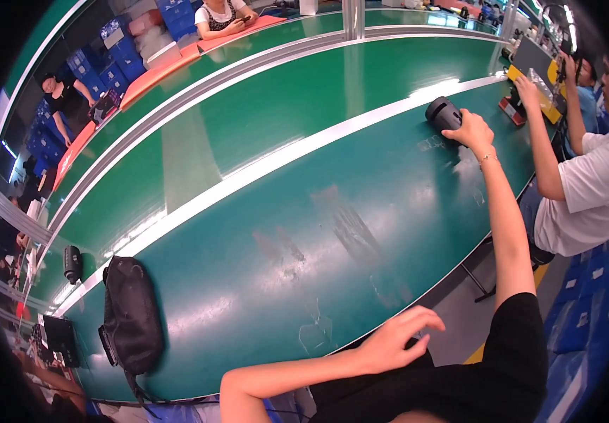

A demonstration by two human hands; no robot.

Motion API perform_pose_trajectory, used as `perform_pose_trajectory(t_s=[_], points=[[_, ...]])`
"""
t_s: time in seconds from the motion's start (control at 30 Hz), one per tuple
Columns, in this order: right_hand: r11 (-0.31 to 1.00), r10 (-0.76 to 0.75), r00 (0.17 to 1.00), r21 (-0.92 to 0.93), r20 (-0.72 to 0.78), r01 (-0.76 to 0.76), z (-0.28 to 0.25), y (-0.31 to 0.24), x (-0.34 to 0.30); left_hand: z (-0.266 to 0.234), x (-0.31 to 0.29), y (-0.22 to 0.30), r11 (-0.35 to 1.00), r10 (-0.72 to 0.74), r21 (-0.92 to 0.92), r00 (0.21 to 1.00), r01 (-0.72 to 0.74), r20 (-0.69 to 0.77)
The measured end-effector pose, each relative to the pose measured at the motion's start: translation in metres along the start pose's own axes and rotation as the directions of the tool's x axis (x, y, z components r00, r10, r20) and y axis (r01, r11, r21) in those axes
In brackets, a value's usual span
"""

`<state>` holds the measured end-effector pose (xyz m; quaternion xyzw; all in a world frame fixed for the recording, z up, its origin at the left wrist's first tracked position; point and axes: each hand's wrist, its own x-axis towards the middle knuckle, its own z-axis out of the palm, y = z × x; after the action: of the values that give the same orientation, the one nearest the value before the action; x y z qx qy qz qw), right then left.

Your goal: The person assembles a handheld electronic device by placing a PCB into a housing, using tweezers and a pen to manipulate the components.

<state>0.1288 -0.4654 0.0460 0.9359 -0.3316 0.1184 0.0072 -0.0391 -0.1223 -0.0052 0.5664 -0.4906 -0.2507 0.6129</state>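
My right hand (472, 132) reaches out to the far right, its fingers closed round the lower end of a black cylinder (442, 113). This cylinder has a rounded, ringed end and looks like a portable speaker; it is tilted over the teal table (248, 268). Part of it is hidden behind the fingers, and I cannot tell whether it touches the surface. Close to my body, by the table's near edge, my left hand (397, 343) hangs empty with loosely bent fingers apart.
A black bag (133, 314) with a strap lies at left. Beyond a white rail runs a green conveyor belt (276, 106), with another black cylinder (72, 264) on it. At right a co-worker (586, 190) handles a grey-and-yellow box (533, 67). Blue crates (586, 303) stand beside the table.
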Motion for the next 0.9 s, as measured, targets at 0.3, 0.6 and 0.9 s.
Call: perform_pose_trajectory(t_s=[0.3, 0.6, 0.9], points=[[0.705, -0.441, 0.854, 0.482, -0.278, 0.521, -0.046, -0.07, -0.159, -0.08, 0.026, 0.0, 0.797, -0.355, -0.604, 0.807, -0.002, -0.472], [0.057, -0.486, 0.797, 0.898, -0.357, 0.437, -0.08, -0.059, -0.259, -0.078, -0.02, 0.0, 0.774, -0.285, -0.619, 0.799, -0.134, -0.53], [-0.457, -0.299, 0.921, 0.885, -0.248, 0.09, -0.078, -0.072, -0.272, -0.071, -0.063, -0.012, 0.685, -0.341, -0.722, 0.92, 0.101, -0.194]])
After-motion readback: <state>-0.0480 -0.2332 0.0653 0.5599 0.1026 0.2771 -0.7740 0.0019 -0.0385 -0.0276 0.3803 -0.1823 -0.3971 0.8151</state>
